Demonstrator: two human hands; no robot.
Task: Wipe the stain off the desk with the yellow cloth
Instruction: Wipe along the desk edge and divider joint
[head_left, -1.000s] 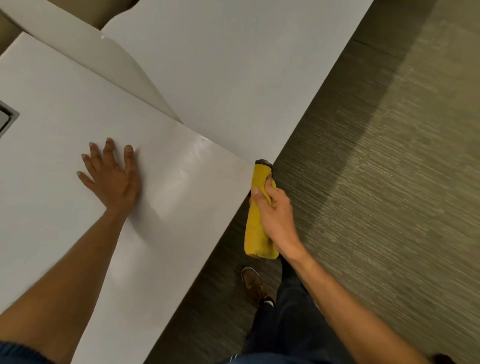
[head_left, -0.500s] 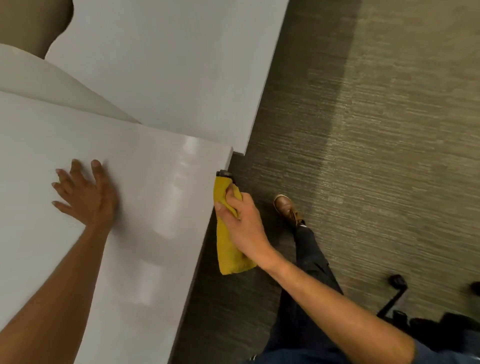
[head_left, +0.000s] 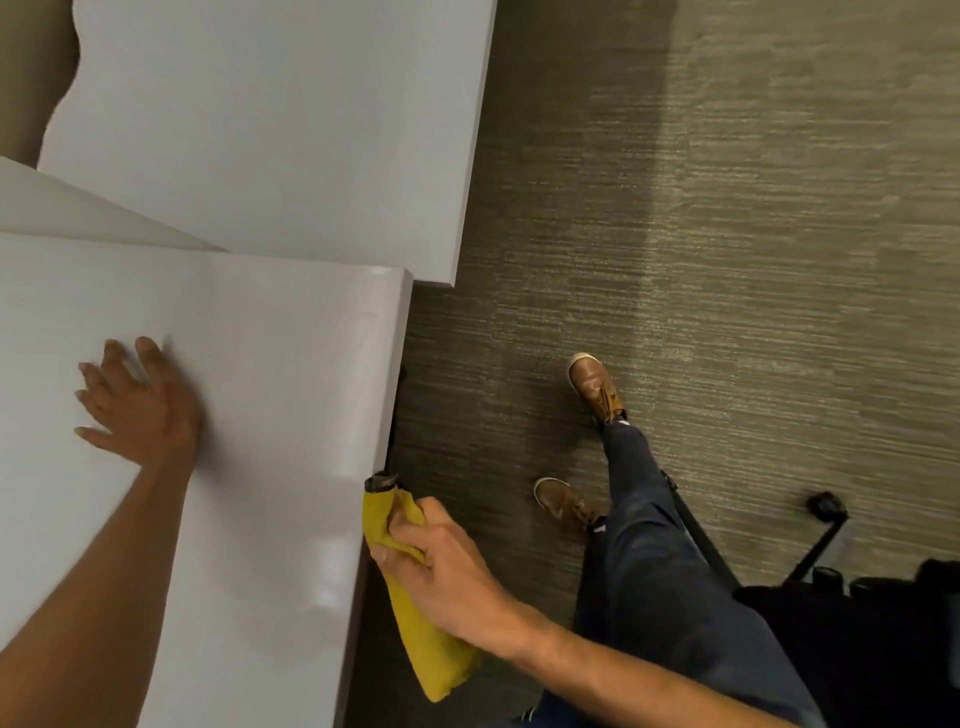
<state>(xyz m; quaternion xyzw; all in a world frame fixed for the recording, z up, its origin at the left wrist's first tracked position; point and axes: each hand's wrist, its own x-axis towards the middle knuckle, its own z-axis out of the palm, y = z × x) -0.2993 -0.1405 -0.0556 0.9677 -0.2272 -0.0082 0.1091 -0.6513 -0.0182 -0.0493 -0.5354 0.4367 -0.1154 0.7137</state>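
Note:
My left hand (head_left: 137, 408) lies flat on the white desk (head_left: 270, 374), fingers spread and blurred. My right hand (head_left: 441, 569) grips the folded yellow cloth (head_left: 426, 654) against the desk's right edge, just off the top surface. The cloth hangs down beside the edge and has a dark tip at its upper end. No stain shows on the glossy desk top.
A second white desk (head_left: 291, 135) meets this one at the back. Grey carpet (head_left: 727, 234) fills the right side. My brown shoes (head_left: 595, 387) and dark trousers stand there. A black chair base (head_left: 826, 525) with castors sits at the lower right.
The right hand has slid the cloth along the desk's edge, away from the far corner and toward me. The left hand stays flat on the desk. My feet have stepped and the view swung right.

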